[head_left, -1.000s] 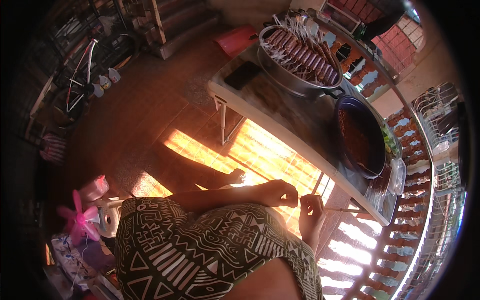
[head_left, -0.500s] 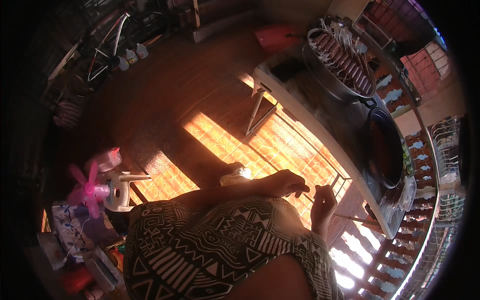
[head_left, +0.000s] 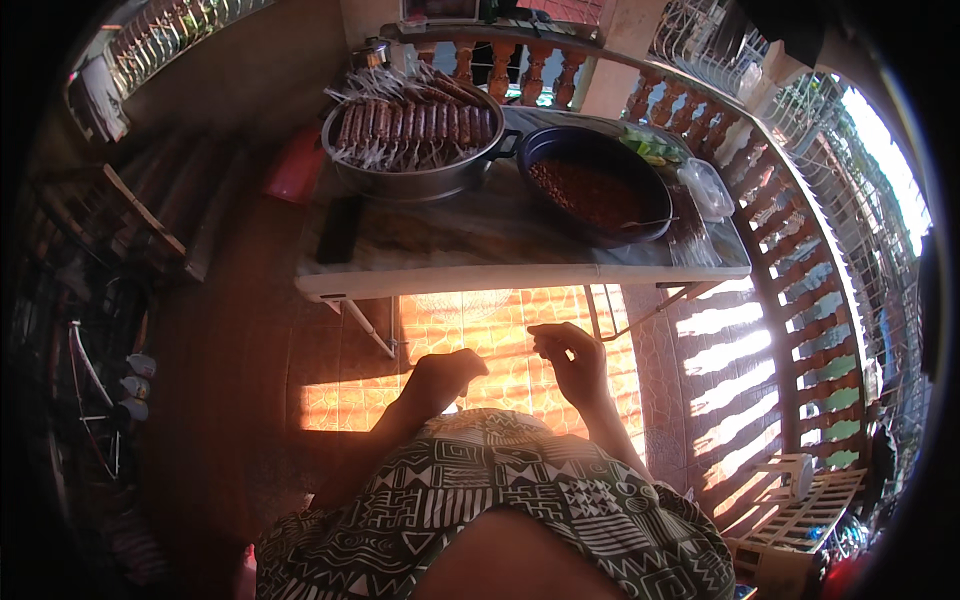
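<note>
My left hand [head_left: 445,385] is raised before my patterned clothing, its fingers curled together. Level with it and apart is my right hand [head_left: 572,362], thumb and fingers bent into a pinch. Whatever either hand may hold is too small or too dark to make out. Beyond both hands stands a table [head_left: 430,283]. On it a wide metal pot [head_left: 420,184] is heaped with brown rolls [head_left: 425,122] in clear plastic with twisted ends. Beside the pot a dark basin [head_left: 540,140] holds a reddish-brown mixture [head_left: 590,190], with a utensil handle [head_left: 650,222] at its rim.
A clear plastic container [head_left: 708,188] and a green-and-yellow packet [head_left: 655,146] lie at the table's right end. A dark flat rectangle [head_left: 340,228] rests at its left. A balustrade [head_left: 800,280] runs along the right, near a slatted wooden piece [head_left: 800,510]. Bottles [head_left: 138,385] stand at left.
My view has turned right, bringing the table from the right side to straight ahead. My hands have moved apart. The pink fan and white stool have left the view.
</note>
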